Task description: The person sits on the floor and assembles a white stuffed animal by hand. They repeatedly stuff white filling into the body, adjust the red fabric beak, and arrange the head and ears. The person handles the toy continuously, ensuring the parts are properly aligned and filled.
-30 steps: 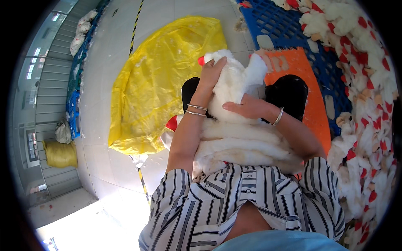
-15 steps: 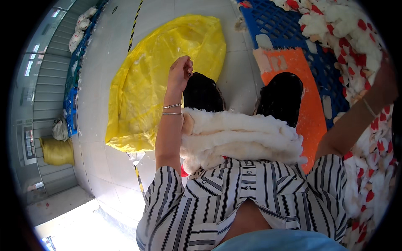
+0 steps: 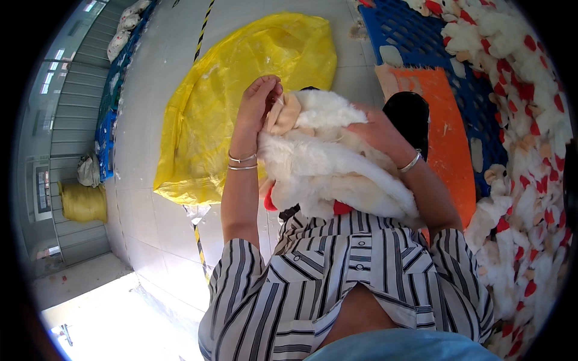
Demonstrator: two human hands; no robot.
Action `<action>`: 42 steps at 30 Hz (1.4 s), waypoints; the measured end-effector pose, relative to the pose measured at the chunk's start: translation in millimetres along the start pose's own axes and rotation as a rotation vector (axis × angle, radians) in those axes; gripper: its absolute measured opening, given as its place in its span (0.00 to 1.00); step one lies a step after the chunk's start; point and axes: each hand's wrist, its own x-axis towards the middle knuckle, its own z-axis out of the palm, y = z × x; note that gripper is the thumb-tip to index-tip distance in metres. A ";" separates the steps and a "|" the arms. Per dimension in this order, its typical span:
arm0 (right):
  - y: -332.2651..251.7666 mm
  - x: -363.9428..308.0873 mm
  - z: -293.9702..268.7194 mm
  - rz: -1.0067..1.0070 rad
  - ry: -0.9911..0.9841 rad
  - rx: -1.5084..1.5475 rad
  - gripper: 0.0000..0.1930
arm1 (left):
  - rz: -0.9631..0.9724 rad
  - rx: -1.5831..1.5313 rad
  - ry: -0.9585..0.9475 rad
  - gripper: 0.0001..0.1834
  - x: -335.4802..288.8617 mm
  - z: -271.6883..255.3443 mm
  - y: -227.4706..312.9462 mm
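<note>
White furry plush pieces [image 3: 343, 162], limp and with beige and red parts, lie across my lap. My right hand [image 3: 380, 133] grips the far side of one white plush skin [image 3: 328, 111], holding it up above the others; its fingertips sink into the fur. That skin's beige end [image 3: 284, 114] reaches my left hand [image 3: 260, 105]. My left thumb and fingers are pinched together right beside the beige end. What sits between them is too small to make out. Red bits [image 3: 342, 207] show under the pile near my striped shirt.
A large yellow plastic sheet or bag [image 3: 205, 126] lies on the tiled floor ahead to the left. On the right, an orange board [image 3: 448, 132] rests by a blue pallet [image 3: 415, 36], beside a big heap of white and red plush pieces [image 3: 530, 198]. My black shoe [image 3: 409, 114] stands on the board.
My right hand has come in from the heap at the far right to my lap, where it now holds a white plush skin against my left hand. The left hand stays pinched.
</note>
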 end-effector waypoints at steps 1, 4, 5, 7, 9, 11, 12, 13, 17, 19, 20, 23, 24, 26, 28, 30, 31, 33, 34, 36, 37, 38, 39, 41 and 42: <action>-5.7 0.6 -12.9 -0.003 0.079 0.040 0.19 | 0.005 0.006 0.015 0.11 -6.0 1.7 0.0; -16.2 1.6 -24.7 -0.095 0.275 0.202 0.18 | 0.051 0.063 0.042 0.15 -22.9 9.5 -2.2; -20.1 1.7 -24.6 -0.131 0.368 0.295 0.18 | 0.060 0.068 -0.065 0.16 -24.3 9.2 -2.6; -24.9 4.3 -30.0 -0.112 0.487 0.440 0.18 | 0.079 0.081 -0.278 0.18 -27.2 5.1 -7.1; -26.0 6.1 -39.6 -0.122 0.556 0.535 0.18 | 0.426 0.753 -0.705 0.24 -31.1 -7.3 -12.4; -23.9 2.5 -55.9 -0.165 0.593 0.577 0.18 | -0.250 0.609 -0.823 0.26 -56.0 31.5 -8.2; -25.9 2.6 -59.4 -0.193 0.594 0.689 0.18 | -0.326 0.706 -0.941 0.26 -59.2 40.4 -14.2; -29.2 0.2 -61.8 -0.206 0.599 0.716 0.18 | -0.405 0.808 -1.055 0.26 -62.2 44.7 -16.0; -47.3 -19.5 -63.8 -0.259 0.554 0.744 0.18 | -0.164 0.426 -0.890 0.30 -55.4 36.4 -27.6; -54.7 -31.9 -59.5 -0.304 0.510 0.650 0.18 | -0.084 0.350 -0.807 0.31 -42.3 41.4 -24.4; -48.9 -38.3 -55.7 -0.317 0.482 0.562 0.20 | -0.070 0.245 -0.866 0.33 -39.5 47.4 -20.4; -43.0 -41.2 -41.6 -0.408 0.082 0.317 0.23 | 0.159 -0.202 -0.484 0.29 -31.6 71.3 -51.9; -55.1 -36.1 -40.4 -0.472 -0.250 0.234 0.23 | 0.209 -0.299 -0.404 0.28 -29.7 74.8 -53.5; -54.0 -23.8 -49.1 -0.417 -0.528 0.170 0.25 | 0.212 -0.364 -0.397 0.28 -23.1 88.5 -28.2; -20.0 -13.2 -59.9 -0.198 -0.420 0.222 0.27 | 0.213 -0.433 -0.397 0.29 -22.3 104.6 3.5; -5.3 -2.6 -55.0 -0.183 -0.212 0.396 0.27 | 0.217 -0.498 -0.383 0.31 -23.3 113.3 20.8; -8.7 -1.6 -47.9 -0.203 -0.170 0.473 0.27 | 0.274 -0.406 -0.352 0.32 -25.3 114.9 22.3; -14.9 4.0 -38.2 -0.217 -0.032 0.611 0.26 | 0.387 -0.222 -0.287 0.35 -30.5 117.5 24.5; -19.3 7.3 -34.0 -0.212 0.064 0.671 0.25 | 0.375 -0.040 -0.254 0.37 -31.3 116.3 31.8; -25.1 9.0 -33.6 -0.228 0.180 0.708 0.24 | 0.256 0.085 -0.277 0.39 -44.8 118.8 41.3; -26.7 8.4 -35.6 -0.249 0.202 0.684 0.24 | 0.197 0.145 -0.290 0.40 -56.6 124.7 52.8; -29.6 8.2 -36.1 -0.269 0.218 0.662 0.24 | 0.198 0.188 -0.352 0.35 -68.3 129.0 67.9; -32.3 7.7 -36.5 -0.290 0.235 0.639 0.24 | 0.260 0.088 -0.377 0.35 -68.2 129.1 64.9; -41.7 8.4 -28.1 -0.337 0.267 0.735 0.24 | 0.390 -0.106 -0.416 0.33 -65.7 125.2 53.8; -48.1 6.7 -23.0 -0.325 0.321 0.795 0.24 | 0.425 -0.201 -0.421 0.32 -65.1 124.8 51.5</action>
